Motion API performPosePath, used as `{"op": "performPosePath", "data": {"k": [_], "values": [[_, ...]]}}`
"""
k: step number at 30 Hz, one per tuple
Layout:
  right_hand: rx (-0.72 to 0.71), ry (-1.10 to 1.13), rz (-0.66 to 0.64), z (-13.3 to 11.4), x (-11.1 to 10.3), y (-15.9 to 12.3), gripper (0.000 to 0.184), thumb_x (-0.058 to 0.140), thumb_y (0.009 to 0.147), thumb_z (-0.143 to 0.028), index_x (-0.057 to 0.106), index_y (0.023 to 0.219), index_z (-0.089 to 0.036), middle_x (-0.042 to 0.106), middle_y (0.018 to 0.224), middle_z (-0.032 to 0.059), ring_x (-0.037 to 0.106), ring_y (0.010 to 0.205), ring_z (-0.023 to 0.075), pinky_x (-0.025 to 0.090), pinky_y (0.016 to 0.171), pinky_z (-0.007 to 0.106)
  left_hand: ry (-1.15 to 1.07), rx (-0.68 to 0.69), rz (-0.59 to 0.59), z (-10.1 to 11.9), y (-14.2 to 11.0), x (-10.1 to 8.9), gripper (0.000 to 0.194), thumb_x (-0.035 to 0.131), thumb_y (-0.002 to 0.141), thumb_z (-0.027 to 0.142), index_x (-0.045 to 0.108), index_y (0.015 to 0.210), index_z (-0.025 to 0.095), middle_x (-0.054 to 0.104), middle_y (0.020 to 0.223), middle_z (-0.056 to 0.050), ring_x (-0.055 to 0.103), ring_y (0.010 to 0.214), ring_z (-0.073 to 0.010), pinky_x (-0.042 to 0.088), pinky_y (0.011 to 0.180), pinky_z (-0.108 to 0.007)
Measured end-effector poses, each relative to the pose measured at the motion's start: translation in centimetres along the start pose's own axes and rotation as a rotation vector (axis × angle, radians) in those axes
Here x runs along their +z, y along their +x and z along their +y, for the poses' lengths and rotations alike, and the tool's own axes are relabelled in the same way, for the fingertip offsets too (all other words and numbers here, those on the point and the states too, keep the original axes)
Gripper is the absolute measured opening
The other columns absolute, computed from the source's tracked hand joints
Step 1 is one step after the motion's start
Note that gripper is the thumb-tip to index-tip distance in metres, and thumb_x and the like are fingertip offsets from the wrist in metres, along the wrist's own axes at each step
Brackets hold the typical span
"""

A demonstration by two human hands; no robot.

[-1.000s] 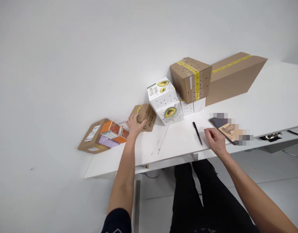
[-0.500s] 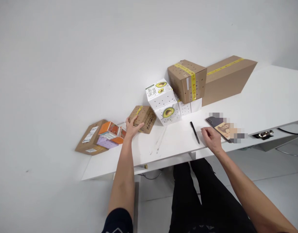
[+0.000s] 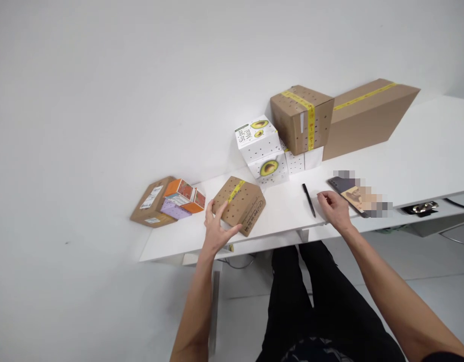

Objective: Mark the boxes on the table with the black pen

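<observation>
Left hand [image 3: 216, 229] clasps a small brown carton [image 3: 237, 203] near the front edge of the surface [image 3: 287, 207], not yet released, with white avocado-printed packaging [image 3: 268, 168] untouched at its one o'clock, while the right hand [image 3: 334, 208] (loosely curled, seemingly empty) rests beside a pen [image 3: 308, 200] at three o'clock.
</observation>
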State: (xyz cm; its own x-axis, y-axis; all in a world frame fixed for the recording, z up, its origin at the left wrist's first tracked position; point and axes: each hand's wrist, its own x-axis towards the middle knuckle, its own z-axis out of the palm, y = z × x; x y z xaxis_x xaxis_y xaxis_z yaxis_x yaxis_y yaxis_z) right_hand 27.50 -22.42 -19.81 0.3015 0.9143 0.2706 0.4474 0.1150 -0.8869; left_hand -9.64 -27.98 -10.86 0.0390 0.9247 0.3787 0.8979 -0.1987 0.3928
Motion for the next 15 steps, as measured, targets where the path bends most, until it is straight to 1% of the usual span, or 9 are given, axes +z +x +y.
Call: {"op": "performPosePath", "data": {"k": [3,5,6,8,10,13,15], "values": [[0.075,-0.035,-0.037,-0.4,-0.1,0.1,0.026,0.051,0.079,-0.042,0.063,0.078,-0.019,0.06,0.068,0.0021,0.051,0.059,0.0148,0.041,0.062,0.028,-0.025,-0.018,0.004,1.2,-1.3,-0.1,0.105,0.075,0.062,0.063,0.028,0.148,0.026,0.011,0.155,-0.018,0.018,0.144,-0.0402,0.023,0.112,-0.062],[0.101,-0.072,-0.07,-0.6,-0.1,0.3,0.027,0.053,0.077,-0.042,0.065,0.084,-0.019,0.061,0.07,0.002,0.053,0.061,0.0153,0.041,0.063,0.028,-0.072,-0.005,-0.001,1.0,-1.7,-0.3,0.115,0.074,0.059,0.068,0.018,0.15,0.027,0.006,0.156,-0.018,0.014,0.145,-0.0408,0.021,0.112,-0.062],[0.113,-0.097,-0.089,-0.5,0.0,0.5,0.029,0.054,0.077,-0.042,0.065,0.088,-0.019,0.062,0.071,0.0018,0.054,0.062,0.0156,0.041,0.064,0.028,-0.097,0.003,-0.002,0.6,-1.8,-0.5,0.117,0.073,0.058,0.07,0.016,0.151,0.027,0.005,0.157,-0.018,0.012,0.145,-0.0407,0.02,0.113,-0.062],[0.141,-0.16,-0.128,-0.4,0.2,0.8,0.032,0.055,0.076,-0.044,0.065,0.095,-0.02,0.063,0.073,0.0016,0.056,0.065,0.0166,0.041,0.066,0.029,-0.129,0.005,-0.004,-0.4,-1.9,-0.9,0.117,0.073,0.058,0.07,0.016,0.151,0.028,0.004,0.157,-0.017,0.008,0.146,-0.0402,0.019,0.114,-0.06],[0.168,-0.234,-0.163,-0.4,0.4,1.1,0.036,0.055,0.076,-0.045,0.064,0.101,-0.021,0.066,0.077,0.0017,0.059,0.069,0.0182,0.041,0.067,0.029,-0.13,-0.017,-0.003,-1.5,-1.9,-1.5,0.112,0.074,0.059,0.067,0.021,0.15,0.029,0.005,0.157,-0.016,0.006,0.147,-0.0397,0.018,0.115,-0.06],[0.188,-0.322,-0.202,-0.5,0.6,1.5,0.041,0.054,0.078,-0.05,0.062,0.107,-0.023,0.068,0.084,0.0026,0.061,0.077,0.0213,0.04,0.067,0.03,-0.12,-0.034,-0.001,-2.7,-1.8,-2.1,0.101,0.075,0.063,0.063,0.028,0.147,0.03,0.007,0.156,-0.014,0.008,0.147,-0.0386,0.02,0.116,-0.059],[0.196,-0.363,-0.227,-0.8,0.7,1.6,0.044,0.053,0.078,-0.053,0.061,0.109,-0.023,0.07,0.088,0.0029,0.062,0.082,0.0231,0.039,0.067,0.031,-0.107,-0.005,0.003,-3.0,-1.6,-2.3,0.093,0.074,0.066,0.06,0.033,0.145,0.031,0.009,0.156,-0.012,0.01,0.147,-0.0375,0.02,0.116,-0.058]]}}
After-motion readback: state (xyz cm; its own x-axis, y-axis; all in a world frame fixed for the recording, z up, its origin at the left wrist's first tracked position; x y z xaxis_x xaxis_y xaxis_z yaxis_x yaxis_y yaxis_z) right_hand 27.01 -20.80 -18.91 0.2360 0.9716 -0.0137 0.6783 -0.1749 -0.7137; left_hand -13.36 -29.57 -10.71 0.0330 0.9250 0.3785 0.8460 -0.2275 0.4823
